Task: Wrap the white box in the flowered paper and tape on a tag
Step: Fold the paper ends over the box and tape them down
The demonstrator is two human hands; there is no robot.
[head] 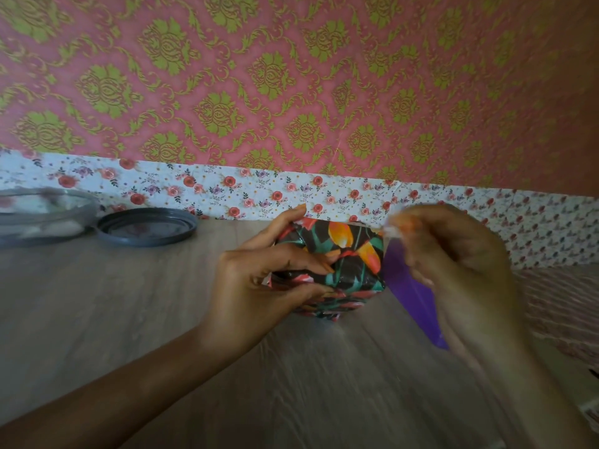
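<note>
One wrapped box (351, 259) gripped by left hand (256, 286), right hand (453, 254) pinching pale scrap (393, 230), purple sheet (411, 298) behind, grey lid (147, 229) aside

Legible text, labels, brands, numbers, signs: none. The wrapped box (337, 260), grey lid (147, 229) and wall coverings carry patterns only, no lettering.

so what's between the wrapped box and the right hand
In the head view, a flat purple thing lies between the wrapped box and the blurred right hand, partly hidden under that hand; what it is cannot be told.
</note>
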